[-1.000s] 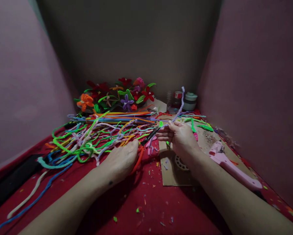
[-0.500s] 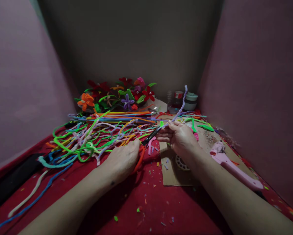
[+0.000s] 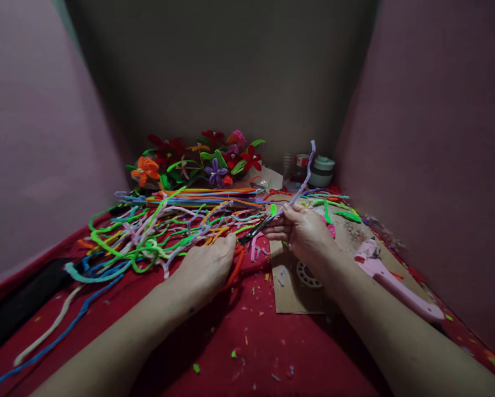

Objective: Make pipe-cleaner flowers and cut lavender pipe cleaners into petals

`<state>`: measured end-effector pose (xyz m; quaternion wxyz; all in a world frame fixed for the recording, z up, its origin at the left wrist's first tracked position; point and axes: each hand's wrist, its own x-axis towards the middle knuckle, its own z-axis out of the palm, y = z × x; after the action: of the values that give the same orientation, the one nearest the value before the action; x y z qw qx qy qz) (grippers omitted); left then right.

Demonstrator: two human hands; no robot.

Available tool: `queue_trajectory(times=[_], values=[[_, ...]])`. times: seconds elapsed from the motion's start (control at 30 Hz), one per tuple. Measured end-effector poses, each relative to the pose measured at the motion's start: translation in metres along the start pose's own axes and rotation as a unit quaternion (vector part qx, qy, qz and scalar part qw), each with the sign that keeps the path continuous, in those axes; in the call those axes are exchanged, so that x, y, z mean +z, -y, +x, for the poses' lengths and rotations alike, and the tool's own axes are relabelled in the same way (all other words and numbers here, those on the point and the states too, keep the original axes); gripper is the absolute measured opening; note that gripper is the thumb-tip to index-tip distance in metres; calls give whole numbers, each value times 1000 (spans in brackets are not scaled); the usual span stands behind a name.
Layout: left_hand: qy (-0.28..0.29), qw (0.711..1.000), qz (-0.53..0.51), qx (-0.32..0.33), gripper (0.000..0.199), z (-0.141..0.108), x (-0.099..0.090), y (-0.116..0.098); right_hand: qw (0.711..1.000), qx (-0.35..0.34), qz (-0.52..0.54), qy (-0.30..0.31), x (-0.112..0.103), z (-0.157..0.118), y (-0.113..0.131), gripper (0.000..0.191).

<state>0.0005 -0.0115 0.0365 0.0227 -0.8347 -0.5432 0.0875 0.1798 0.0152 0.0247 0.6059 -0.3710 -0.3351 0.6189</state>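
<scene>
My left hand [image 3: 209,262] is closed around the orange-red handles of scissors [image 3: 255,231], whose dark blades point up and to the right. The blade tips reach the lower end of a light purple pipe cleaner [image 3: 303,184], by my right fingers. My right hand [image 3: 307,229] pinches this pipe cleaner between thumb and forefinger, with the other fingers stretched out below. Its free end rises, slightly bent, toward the back. Whether the blades are closed on the fuzz I cannot tell.
Loose pipe cleaners [image 3: 156,237] lie tangled at left, with fuzzy flowers [image 3: 216,171] behind. At right, a cardboard sheet [image 3: 286,298] carries a white ring with holes [image 3: 308,274] and a pink glue gun [image 3: 400,289]. Jars [image 3: 322,172] stand at the back. Scraps dot the red cloth [image 3: 230,325].
The purple pipe cleaner's top end has shifted slightly up and left. The scissors' handles have come a little closer to my left palm. Both hands otherwise keep their places.
</scene>
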Motion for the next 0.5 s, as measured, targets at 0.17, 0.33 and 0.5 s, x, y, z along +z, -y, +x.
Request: queue_trajectory(times=[0.17,0.33,0.5], values=[[1,1000,10,5,24,-1,-1,0,1000,-8,-2,-5,0,1,-1,16],[-4,1000,-2,7,20,0,0,1,1000,-11,-3,-14,0,0,-2,15],[-7,1000,-28,-1,18,2,3,2,999,-18,8,-30,0,2,-2,15]])
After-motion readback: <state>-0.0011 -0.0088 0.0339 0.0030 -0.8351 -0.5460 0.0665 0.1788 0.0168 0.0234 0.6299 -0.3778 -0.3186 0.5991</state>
